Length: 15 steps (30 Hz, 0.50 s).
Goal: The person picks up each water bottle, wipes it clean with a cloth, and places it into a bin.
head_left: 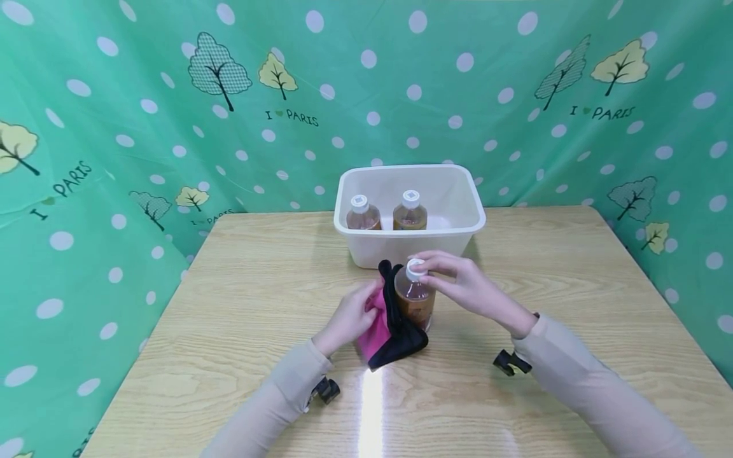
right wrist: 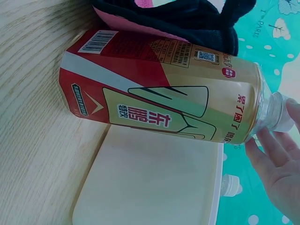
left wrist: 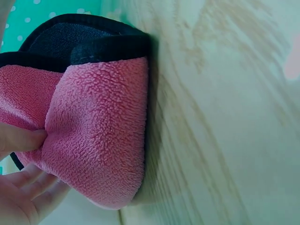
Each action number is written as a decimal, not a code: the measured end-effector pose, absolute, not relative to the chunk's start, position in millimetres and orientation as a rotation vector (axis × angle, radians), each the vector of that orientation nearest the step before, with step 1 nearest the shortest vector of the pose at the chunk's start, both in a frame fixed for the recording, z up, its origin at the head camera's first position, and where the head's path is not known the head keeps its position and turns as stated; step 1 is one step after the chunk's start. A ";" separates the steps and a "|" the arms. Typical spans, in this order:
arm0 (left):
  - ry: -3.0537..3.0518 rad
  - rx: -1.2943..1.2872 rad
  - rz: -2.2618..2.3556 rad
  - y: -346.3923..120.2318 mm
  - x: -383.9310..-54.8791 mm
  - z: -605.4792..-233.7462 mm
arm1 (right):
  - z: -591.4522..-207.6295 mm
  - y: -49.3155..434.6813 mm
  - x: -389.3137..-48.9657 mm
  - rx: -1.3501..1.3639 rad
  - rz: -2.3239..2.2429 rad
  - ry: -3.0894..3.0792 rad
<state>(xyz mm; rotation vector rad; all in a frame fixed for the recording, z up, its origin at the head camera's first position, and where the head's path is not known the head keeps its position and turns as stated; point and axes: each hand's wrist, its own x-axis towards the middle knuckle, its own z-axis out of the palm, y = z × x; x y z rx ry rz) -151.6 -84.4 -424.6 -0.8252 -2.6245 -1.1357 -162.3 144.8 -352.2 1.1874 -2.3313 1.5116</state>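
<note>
My left hand (head_left: 348, 321) pinches a pink and black fleecy cloth (head_left: 376, 334) between thumb and fingers. In the left wrist view the thumb presses into the pink pile of the folded cloth (left wrist: 101, 122), with its black edging at the top. The cloth lies against the left side of a drink bottle (head_left: 416, 308), which stands upright on the table in front of the bin. My right hand (head_left: 466, 286) grips this bottle at its white cap (head_left: 415, 270). The right wrist view shows the red and gold label of the bottle (right wrist: 164, 93).
Behind the bottle stands a white plastic bin (head_left: 412, 245). Two more capped bottles are inside it, one at the left (head_left: 363, 216) and another bottle (head_left: 410, 215) near the middle. The wooden table (head_left: 258, 273) ends at a green polka-dot curtain (head_left: 343, 63).
</note>
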 end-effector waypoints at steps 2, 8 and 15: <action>-2.635 -0.831 -1.131 -84.7 -152.2 -426.6 | -352.1 144.8 -162.0 1.184 1.515 -2.335; -2.674 -0.828 -1.056 -85.8 -154.4 -435.1 | -352.3 144.6 -161.8 1.182 1.502 -2.338; -2.702 -0.794 -1.104 -87.3 -154.4 -438.3 | -351.7 143.7 -161.4 1.170 1.506 -2.352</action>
